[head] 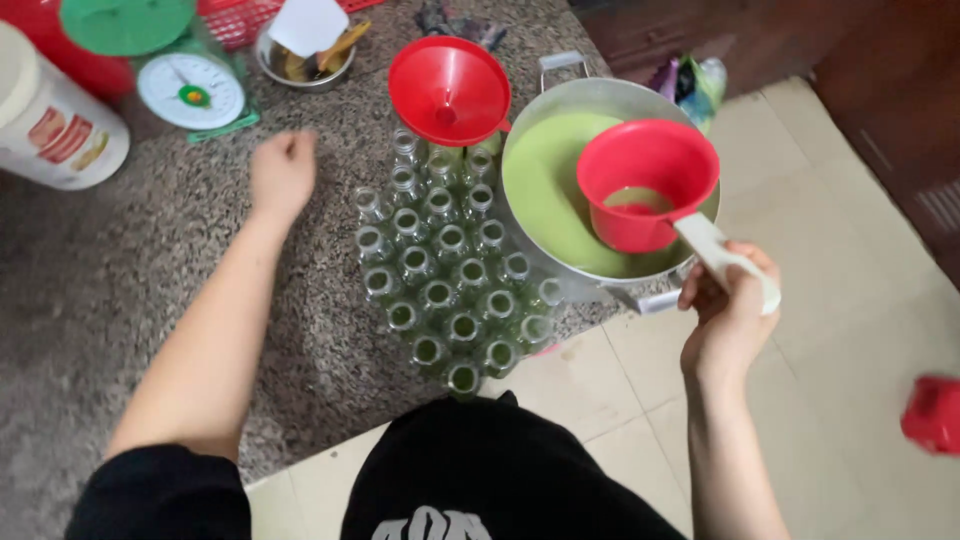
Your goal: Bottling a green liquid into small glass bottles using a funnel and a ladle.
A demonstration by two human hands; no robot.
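My right hand (728,300) grips the white handle of a red plastic scoop (640,185), which holds a little green liquid and hovers over a large metal pot (600,95) full of pale green liquid. My left hand (283,172) rests on the speckled stone counter (120,270) with its fingers curled and nothing in it, left of a cluster of several small glass bottles (450,270). A red funnel (449,90) stands in a bottle at the back of the cluster.
A green kitchen scale (190,90) and a white tub (50,115) stand at the back left. A metal bowl (305,55) with a white card sits behind. Tiled floor lies to the right, with a red object (932,412) on it.
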